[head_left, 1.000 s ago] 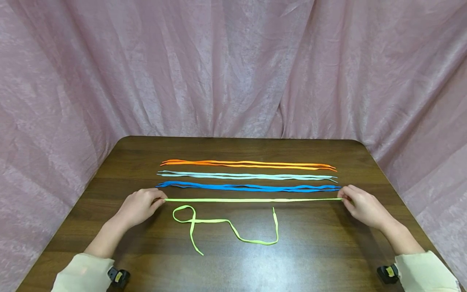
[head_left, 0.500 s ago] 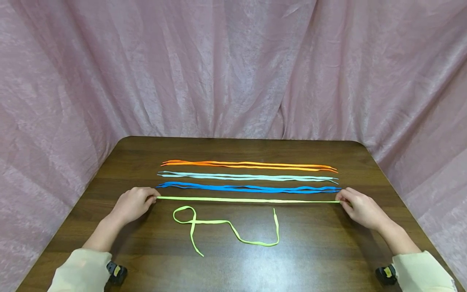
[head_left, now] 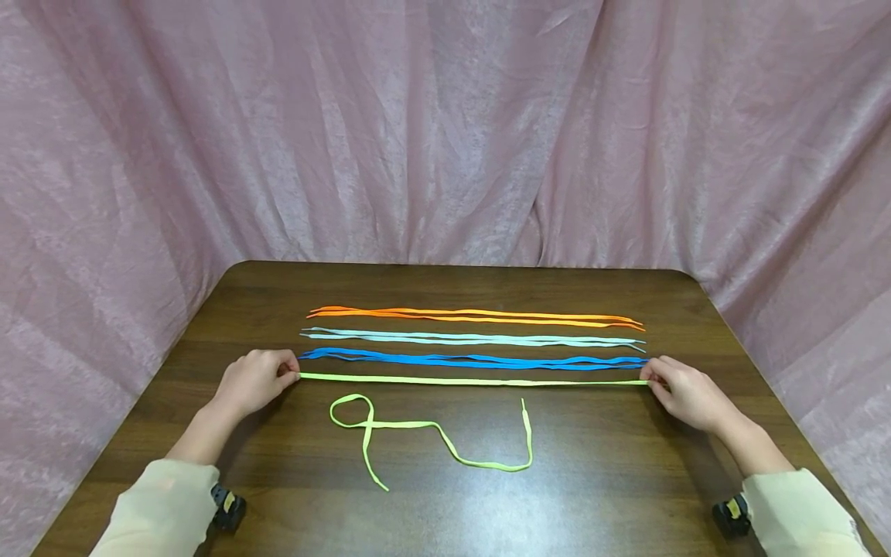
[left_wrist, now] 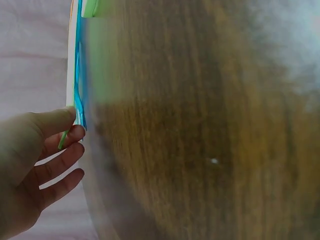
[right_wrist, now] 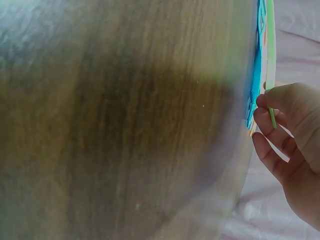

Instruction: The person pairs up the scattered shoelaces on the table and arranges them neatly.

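A yellow-green shoelace (head_left: 445,381) is stretched straight between both hands, just in front of the blue laces (head_left: 445,360). My left hand (head_left: 256,381) pinches one end between thumb and index finger; in the left wrist view a short green tip (left_wrist: 63,140) sticks out below the fingers. The other end is pinched by my right hand (head_left: 689,393), with its tip (right_wrist: 273,119) hanging past the fingers in the right wrist view. Nearer to me, a second yellow-green shoelace (head_left: 487,464) lies loose on the table, curled into a loop at its left.
Behind the blue laces, light-blue laces (head_left: 473,339) and orange laces (head_left: 473,313) lie in straight rows across the brown wooden table (head_left: 599,480). A pink curtain (head_left: 445,131) hangs beyond the table's far edge. Each wrist wears a small black camera.
My left hand has moved left and slightly away from me, and the held shoelace is now drawn out longer. My right hand has shifted slightly left. The loose shoelace stays where it was.
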`<state>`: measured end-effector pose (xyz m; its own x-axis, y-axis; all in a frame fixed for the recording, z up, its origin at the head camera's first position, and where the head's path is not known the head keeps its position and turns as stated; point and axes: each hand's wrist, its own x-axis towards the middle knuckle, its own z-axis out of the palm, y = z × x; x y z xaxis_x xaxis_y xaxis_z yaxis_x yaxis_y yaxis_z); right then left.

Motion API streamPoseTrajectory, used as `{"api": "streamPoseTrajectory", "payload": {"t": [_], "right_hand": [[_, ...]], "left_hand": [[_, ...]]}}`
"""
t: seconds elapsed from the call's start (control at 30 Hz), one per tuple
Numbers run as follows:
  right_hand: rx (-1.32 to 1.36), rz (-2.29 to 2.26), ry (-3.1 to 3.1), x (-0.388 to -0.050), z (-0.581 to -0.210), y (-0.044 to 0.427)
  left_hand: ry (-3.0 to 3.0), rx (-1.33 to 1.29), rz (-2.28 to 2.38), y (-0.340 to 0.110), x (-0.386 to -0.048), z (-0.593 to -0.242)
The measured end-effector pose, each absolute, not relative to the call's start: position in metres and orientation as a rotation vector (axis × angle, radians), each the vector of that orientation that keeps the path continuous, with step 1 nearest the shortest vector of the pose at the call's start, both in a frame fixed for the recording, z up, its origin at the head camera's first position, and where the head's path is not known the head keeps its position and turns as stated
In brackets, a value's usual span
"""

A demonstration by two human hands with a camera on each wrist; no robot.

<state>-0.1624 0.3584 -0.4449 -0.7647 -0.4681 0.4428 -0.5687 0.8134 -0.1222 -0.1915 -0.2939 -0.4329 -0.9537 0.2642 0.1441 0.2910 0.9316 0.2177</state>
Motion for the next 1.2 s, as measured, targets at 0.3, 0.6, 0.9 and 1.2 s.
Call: {"api": "streamPoseTrajectory", "payload": {"t": [0.3,0.6,0.9,1.2], "right_hand": [[0.813,0.362,-2.626,-0.167,-0.445,0.357],[0.821,0.358,-2.659,-0.169,-0.447,0.357],[0.829,0.356,-2.667,-0.170,-0.449,0.358],[0.860,0.366,-2.642,-0.169,-0.450,0.357]], "left_hand": [[-3.002,-0.417,-0.348,-0.296,-0.197,-0.433],[-3.036,-0.400,-0.334,-0.295,-0.204,-0.433],[-3.044,-0.389,-0.346,-0.294,-0.206,-0.434],[-3.034,-0.402,-0.364,-0.293,-0.204,-0.436]]}}
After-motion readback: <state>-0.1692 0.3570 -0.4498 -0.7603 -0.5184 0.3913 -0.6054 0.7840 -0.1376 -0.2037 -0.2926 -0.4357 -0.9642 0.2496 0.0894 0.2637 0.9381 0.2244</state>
